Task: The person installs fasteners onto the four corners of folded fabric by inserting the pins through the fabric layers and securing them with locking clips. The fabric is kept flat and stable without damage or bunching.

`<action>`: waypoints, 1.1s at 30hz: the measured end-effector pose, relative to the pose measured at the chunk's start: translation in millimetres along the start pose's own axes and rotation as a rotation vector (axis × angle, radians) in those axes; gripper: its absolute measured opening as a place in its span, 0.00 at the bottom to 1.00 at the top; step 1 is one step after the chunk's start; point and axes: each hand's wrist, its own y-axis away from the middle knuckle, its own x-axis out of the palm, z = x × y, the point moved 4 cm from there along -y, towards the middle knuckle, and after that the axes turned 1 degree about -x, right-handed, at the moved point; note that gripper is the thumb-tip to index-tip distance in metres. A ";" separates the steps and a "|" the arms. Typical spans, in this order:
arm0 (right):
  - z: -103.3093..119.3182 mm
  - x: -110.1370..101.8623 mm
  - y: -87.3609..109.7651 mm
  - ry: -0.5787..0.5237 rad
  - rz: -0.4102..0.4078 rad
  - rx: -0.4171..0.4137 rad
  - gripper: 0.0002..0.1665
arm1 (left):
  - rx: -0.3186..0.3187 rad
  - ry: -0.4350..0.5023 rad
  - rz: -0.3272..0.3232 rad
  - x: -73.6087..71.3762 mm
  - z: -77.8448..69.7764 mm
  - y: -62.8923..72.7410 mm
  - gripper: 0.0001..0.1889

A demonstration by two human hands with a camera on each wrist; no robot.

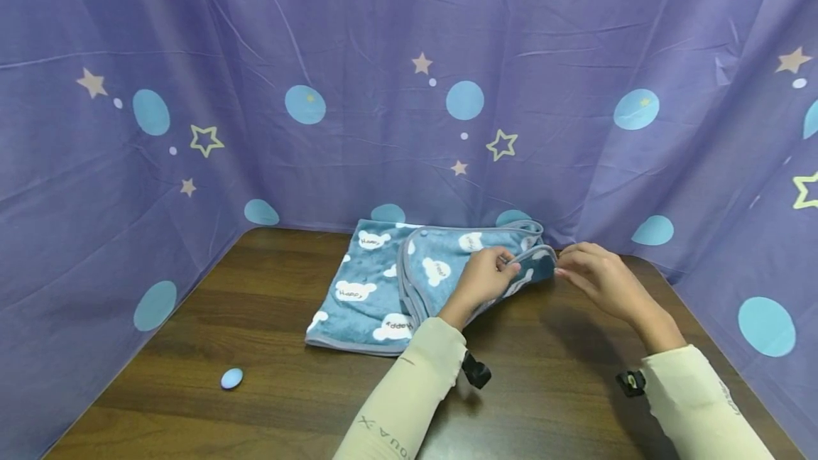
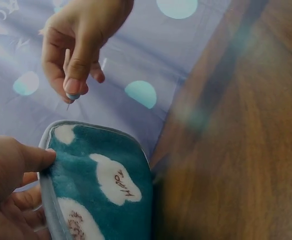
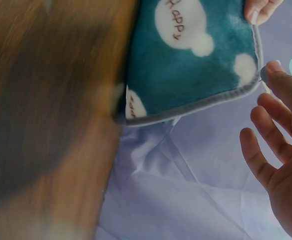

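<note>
A teal blanket [image 1: 358, 289] with white bear-head patches, "Happy" lettering and grey edging lies partly folded at the back of the table. My left hand [image 1: 484, 277] pinches the grey edge near a raised corner of the blanket [image 2: 101, 175]. Just right of that corner is my right hand [image 1: 594, 277]. Between its thumb and index finger it pinches a small blue-headed pin [image 2: 73, 96], whose thin point shows below the fingertips. In the right wrist view the pin [image 3: 264, 75] is at the blanket's edge; whether it touches cannot be told.
A small light-blue oval piece [image 1: 231, 378] lies on the brown wooden table [image 1: 192, 318] at front left. A small blue round dot [image 1: 424, 233] shows on the blanket's folded flap. Purple curtains [image 1: 383, 34] with stars and dots stand behind and at both sides.
</note>
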 end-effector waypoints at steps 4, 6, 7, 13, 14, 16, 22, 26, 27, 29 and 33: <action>-3.3 6.6 -2.9 -0.045 -0.027 0.006 0.15 | -0.004 0.052 -0.005 -5.8 2.9 -1.7 0.11; -4.8 9.7 -4.3 -0.058 -0.033 0.017 0.15 | -0.019 0.092 0.003 -8.9 4.1 -1.6 0.11; -5.7 11.1 -5.2 -0.063 -0.033 0.026 0.15 | -0.026 0.112 0.005 -10.6 4.5 -1.5 0.12; -11.8 18.3 -13.2 -0.084 -0.011 0.105 0.13 | -0.046 0.172 0.000 -20.9 7.7 -1.4 0.13; -12.9 19.5 -14.4 -0.091 -0.007 0.118 0.12 | -0.048 0.175 0.000 -22.1 8.6 -1.6 0.13; -15.1 22.0 -16.8 -0.113 0.001 0.140 0.11 | -0.048 0.184 -0.002 -24.3 10.4 -2.2 0.13; -21.2 28.1 -24.0 -0.162 0.037 0.205 0.08 | -0.063 0.248 0.000 -28.3 13.1 -3.6 0.13; -22.7 30.6 -28.4 -0.154 0.055 0.241 0.07 | -0.054 0.265 -0.013 -29.6 12.5 -4.4 0.12; -23.1 31.1 -28.9 -0.150 0.056 0.246 0.07 | -0.050 0.267 -0.014 -29.5 12.5 -4.7 0.12; -23.4 31.7 -29.2 -0.149 0.048 0.249 0.06 | -0.046 0.267 -0.012 -29.2 12.7 -5.0 0.12; -24.1 32.5 -29.7 -0.144 0.026 0.247 0.06 | -0.034 0.268 0.002 -27.9 12.9 -5.7 0.10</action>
